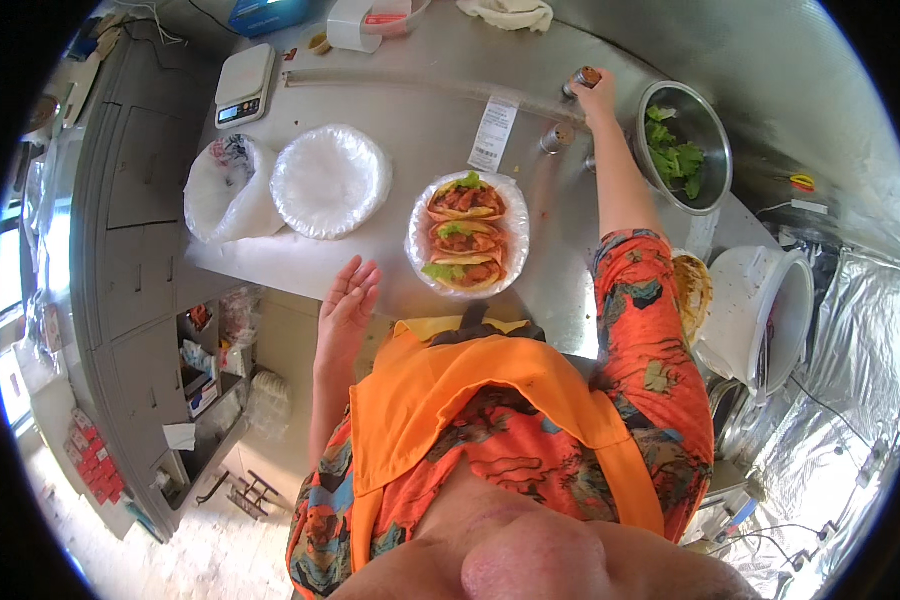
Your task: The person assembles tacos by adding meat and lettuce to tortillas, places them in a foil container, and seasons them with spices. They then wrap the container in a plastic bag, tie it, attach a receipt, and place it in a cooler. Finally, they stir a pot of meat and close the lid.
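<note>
My right hand (597, 97) is stretched forward to the right, its fingers closed around a shaker with a reddish-brown top (587, 76). A second shaker (557, 139) stands a little nearer on the metal table. My left hand (351, 291) is held at the table's near edge, palm up and empty, fingers extended. In front of me, a plastic-wrapped oval plate (520, 255) holds several filled folded flatbreads (467, 238) with red-brown filling and green lettuce. A printed paper slip (494, 133) lies just beyond the plate.
A plastic-covered round dish (331, 181) and a plastic-lined container (221, 199) stand left, with a kitchen scale (244, 86) behind. Right are a steel bowl (722, 169) of lettuce, a sauce-stained dish (691, 296) and a white bucket (742, 307). A cloth (508, 11) lies at the far edge.
</note>
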`<action>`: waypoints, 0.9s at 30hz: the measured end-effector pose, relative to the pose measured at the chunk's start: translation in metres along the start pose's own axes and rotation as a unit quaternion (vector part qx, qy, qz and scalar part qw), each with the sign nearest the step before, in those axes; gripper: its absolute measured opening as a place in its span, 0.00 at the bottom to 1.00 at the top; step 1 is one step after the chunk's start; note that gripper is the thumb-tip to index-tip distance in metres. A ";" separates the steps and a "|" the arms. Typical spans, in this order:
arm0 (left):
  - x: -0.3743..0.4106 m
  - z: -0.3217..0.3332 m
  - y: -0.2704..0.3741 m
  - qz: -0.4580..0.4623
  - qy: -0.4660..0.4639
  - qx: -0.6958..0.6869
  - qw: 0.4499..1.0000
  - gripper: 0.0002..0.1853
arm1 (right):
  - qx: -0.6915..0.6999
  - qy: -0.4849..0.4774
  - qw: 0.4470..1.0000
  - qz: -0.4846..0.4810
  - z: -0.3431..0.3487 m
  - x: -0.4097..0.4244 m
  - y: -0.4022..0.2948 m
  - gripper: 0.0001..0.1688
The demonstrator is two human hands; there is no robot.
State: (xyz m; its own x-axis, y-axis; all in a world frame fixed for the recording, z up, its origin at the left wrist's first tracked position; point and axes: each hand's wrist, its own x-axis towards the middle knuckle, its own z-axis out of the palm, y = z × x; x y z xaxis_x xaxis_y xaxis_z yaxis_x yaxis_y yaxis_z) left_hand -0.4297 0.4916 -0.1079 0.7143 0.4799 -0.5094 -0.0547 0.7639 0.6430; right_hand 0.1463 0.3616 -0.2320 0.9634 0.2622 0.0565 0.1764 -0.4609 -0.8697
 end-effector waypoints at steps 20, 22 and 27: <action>0.192 0.075 0.021 -0.005 -0.234 0.528 0.816 0.22 | -0.042 -0.200 0.951 -0.232 -0.019 -0.236 -0.128 0.07; 0.190 0.075 0.022 0.035 -0.249 0.552 0.795 0.22 | -0.025 -0.191 0.942 -0.274 -0.020 -0.244 -0.134 0.05; 0.175 0.088 0.018 0.214 -0.275 0.637 0.688 0.21 | 0.004 -0.263 0.946 -0.187 -0.019 -0.254 -0.146 0.04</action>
State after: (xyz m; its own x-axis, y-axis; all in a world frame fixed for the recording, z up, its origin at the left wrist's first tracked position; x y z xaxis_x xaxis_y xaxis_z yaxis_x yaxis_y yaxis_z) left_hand -0.2443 0.5509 -0.1350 0.9980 0.0394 -0.0494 0.0630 -0.5620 0.8247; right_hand -0.1207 0.3459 -0.1102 0.5990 0.7929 0.1117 0.4822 -0.2458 -0.8409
